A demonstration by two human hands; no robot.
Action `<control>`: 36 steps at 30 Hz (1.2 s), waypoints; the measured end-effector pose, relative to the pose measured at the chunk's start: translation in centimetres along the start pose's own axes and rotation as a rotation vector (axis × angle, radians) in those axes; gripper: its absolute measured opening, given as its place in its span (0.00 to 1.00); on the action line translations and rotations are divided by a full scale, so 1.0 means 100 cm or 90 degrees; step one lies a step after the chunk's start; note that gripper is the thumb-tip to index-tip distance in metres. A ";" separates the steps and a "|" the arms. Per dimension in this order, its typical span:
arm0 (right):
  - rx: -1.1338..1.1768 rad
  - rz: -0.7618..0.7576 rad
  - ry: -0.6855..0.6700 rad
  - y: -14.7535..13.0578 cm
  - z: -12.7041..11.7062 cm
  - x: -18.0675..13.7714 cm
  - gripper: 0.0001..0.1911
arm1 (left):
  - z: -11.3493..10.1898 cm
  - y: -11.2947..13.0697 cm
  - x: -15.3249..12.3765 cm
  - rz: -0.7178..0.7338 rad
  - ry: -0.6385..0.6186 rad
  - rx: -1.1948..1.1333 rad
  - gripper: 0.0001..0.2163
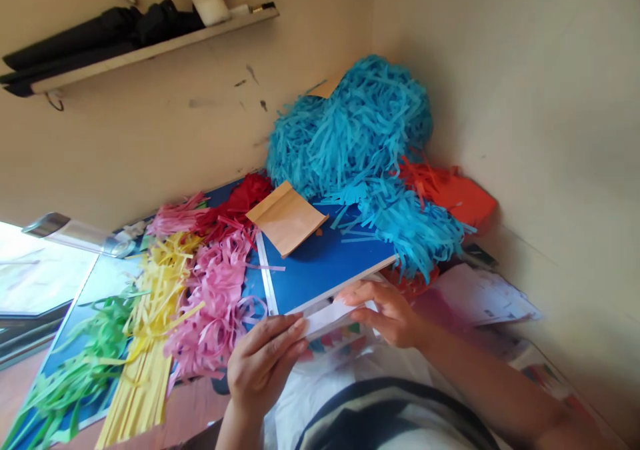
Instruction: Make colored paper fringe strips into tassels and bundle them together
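A white strip, probably paper (327,318), is stretched between my two hands just off the near edge of the blue tabletop (320,263). My left hand (265,357) pinches its left end, fingers pressed together over it. At the other end my right hand (387,311) grips the strip between thumb and fingers. Beyond them on the tabletop lies a folded brown paper piece (287,220), touched by neither hand. Below the strip, something clear with coloured patches shows over my lap, partly hidden.
Fringed tissue paper covers much of the table: green (95,350), yellow (150,343), pink (215,297), dark red (240,203) and a large blue heap (350,123). Orange paper (463,197) and loose sheets (480,293) lie right. A wall shelf (155,57) holds black items.
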State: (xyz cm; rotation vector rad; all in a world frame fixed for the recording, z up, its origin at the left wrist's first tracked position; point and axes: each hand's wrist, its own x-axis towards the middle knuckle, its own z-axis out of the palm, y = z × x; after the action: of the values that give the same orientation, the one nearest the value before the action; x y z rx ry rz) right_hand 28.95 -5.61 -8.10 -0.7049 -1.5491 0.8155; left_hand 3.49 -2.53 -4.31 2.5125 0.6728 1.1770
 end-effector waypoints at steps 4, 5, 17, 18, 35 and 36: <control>0.006 0.007 -0.011 0.001 0.002 0.000 0.07 | 0.000 0.003 0.004 0.030 0.015 0.062 0.16; 0.008 0.007 -0.012 0.001 0.002 0.000 0.08 | -0.001 0.005 0.005 0.042 0.022 0.086 0.16; -0.007 0.018 -0.006 0.000 0.003 0.001 0.07 | -0.002 0.022 0.030 0.121 -0.063 0.311 0.07; -0.004 0.015 -0.007 0.000 0.003 0.001 0.07 | -0.002 0.022 0.032 0.142 -0.073 0.314 0.08; -0.009 0.014 -0.003 0.002 0.003 -0.003 0.09 | -0.015 0.004 0.017 0.049 -0.105 0.251 0.13; -0.009 0.015 -0.006 0.002 0.002 -0.003 0.09 | -0.019 0.004 0.017 0.048 -0.100 0.283 0.15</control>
State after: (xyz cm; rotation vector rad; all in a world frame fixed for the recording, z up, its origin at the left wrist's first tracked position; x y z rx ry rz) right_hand 28.74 -5.75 -8.42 -0.7325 -1.5590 0.8273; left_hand 3.10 -1.85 -1.87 2.9801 0.8855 0.9168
